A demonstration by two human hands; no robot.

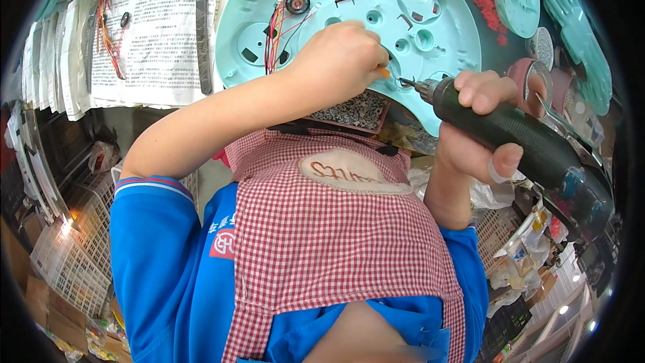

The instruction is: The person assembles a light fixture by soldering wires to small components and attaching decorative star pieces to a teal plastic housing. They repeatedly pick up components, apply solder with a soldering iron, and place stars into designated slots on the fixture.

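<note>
As driver slants, bit leftward, right hand clamps it; left hand: hold unclear.

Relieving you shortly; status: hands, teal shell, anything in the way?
Right hand gripping dark power screwdriver. Left hand over teal shell, orange piece at fingertips, grip unclear. Wires across shell's left side.

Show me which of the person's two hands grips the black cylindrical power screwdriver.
The right hand: it wraps around the black cylindrical power screwdriver. The left hand instead is curled over the large turquoise plastic shell.
</note>
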